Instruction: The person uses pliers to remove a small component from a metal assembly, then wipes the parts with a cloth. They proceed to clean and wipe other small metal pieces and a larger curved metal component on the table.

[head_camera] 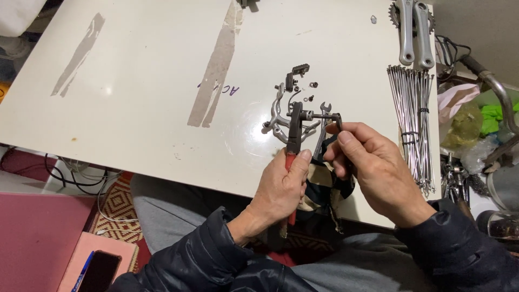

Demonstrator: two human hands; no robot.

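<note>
red-handled pliers (294, 130) in left hand (281, 186), right hand (373, 165) turning bolt (324, 115)

Both hands bare: left hand (281, 186), right hand (378, 170). Dark navy puffy jacket sleeves (211, 254), quilted, cuffs at wrists. Grey trousers (162, 216).

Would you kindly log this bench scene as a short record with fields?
Left hand: grips red-handled pliers, jaws clamped on a bolt
Right hand: pinches a small hex key at the bolt's other end
Beneath: silver brake caliper, small wrench
Right side: spoke bundle, crank arms
Surface: white table
</note>
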